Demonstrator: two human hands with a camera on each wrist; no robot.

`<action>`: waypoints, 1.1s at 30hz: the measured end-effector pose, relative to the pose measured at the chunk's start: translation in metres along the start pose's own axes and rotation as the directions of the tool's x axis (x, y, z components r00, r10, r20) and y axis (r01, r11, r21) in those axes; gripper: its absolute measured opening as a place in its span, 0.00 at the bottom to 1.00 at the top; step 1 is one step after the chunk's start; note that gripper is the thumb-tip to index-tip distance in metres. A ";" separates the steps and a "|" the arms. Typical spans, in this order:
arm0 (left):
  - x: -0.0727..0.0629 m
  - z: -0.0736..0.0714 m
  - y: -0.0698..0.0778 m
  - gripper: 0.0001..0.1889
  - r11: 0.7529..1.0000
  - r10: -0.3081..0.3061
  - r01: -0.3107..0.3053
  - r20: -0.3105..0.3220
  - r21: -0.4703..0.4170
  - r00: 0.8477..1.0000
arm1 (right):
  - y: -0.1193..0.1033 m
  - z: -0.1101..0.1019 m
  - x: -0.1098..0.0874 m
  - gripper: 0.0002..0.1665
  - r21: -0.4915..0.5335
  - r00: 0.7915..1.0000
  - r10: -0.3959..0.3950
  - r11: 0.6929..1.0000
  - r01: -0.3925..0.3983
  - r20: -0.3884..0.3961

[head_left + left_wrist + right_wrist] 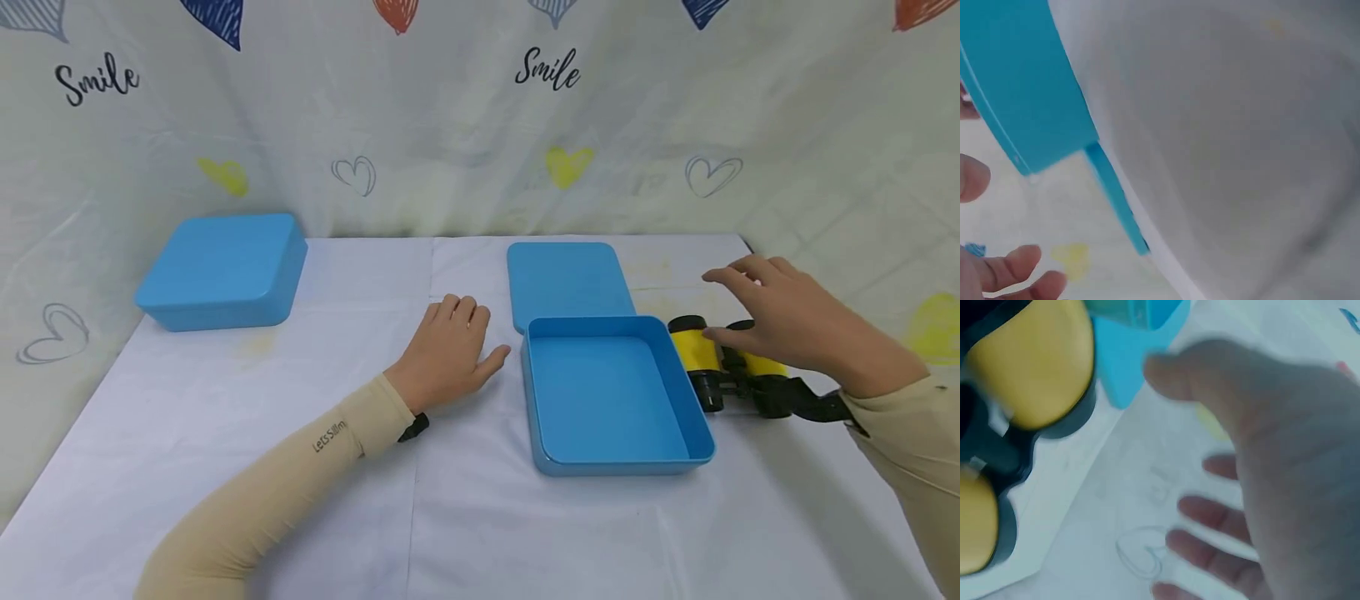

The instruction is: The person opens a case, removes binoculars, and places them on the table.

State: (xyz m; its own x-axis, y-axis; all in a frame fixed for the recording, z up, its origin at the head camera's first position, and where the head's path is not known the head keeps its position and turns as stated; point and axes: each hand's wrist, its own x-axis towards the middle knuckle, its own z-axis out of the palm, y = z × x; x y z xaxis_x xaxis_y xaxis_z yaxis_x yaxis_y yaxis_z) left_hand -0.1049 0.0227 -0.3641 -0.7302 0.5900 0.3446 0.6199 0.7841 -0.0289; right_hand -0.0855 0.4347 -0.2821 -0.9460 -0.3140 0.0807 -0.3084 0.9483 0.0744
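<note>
A pair of yellow and black binoculars (693, 348) lies on the table at the right, up against an uncovered blue box (615, 400). Over the binoculars hovers my right hand (787, 312), fingers spread and thumb apart; in the right wrist view the fingers hold nothing. My left hand (450, 346) is left of the box, palm down with the thumb pointing toward its wall and nothing in its grasp. Behind the box lies a flat blue lid (570, 283), its near edge hidden by the box.
A second blue box (225, 262), closed on top, stands at the back left of the white table (337, 517). A patterned cloth (450, 108) hangs behind the table. A black strap (813, 404) trails from the binoculars under the right wrist.
</note>
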 end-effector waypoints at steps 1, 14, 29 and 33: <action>-0.001 0.001 -0.006 0.24 1.000 -0.007 0.007 -0.020 0.009 1.000 | -0.003 -0.001 0.003 0.43 0.001 1.000 0.002 1.000 -0.002 -0.019; -0.018 -0.016 -0.076 0.23 0.994 -0.093 0.102 -0.172 0.044 0.981 | -0.043 -0.013 0.040 0.32 0.049 0.982 -0.011 0.999 0.020 -0.186; -0.046 -0.030 -0.138 0.22 0.982 -0.159 0.178 -0.245 0.058 0.956 | -0.083 -0.016 0.080 0.27 0.127 0.976 -0.060 0.988 0.089 -0.210; -0.055 -0.033 -0.150 0.22 0.978 -0.185 0.203 -0.247 0.052 0.951 | -0.092 -0.016 0.091 0.28 0.130 0.980 -0.063 0.988 0.089 -0.191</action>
State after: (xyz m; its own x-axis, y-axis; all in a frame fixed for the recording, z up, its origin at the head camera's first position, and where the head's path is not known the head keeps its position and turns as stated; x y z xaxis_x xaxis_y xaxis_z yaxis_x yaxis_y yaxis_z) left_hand -0.1484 -0.1342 -0.3480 -0.7383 0.3690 0.5646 0.4429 0.8966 -0.0067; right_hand -0.1411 0.3178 -0.2657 -0.8882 -0.3763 0.2638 -0.4018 0.9145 -0.0482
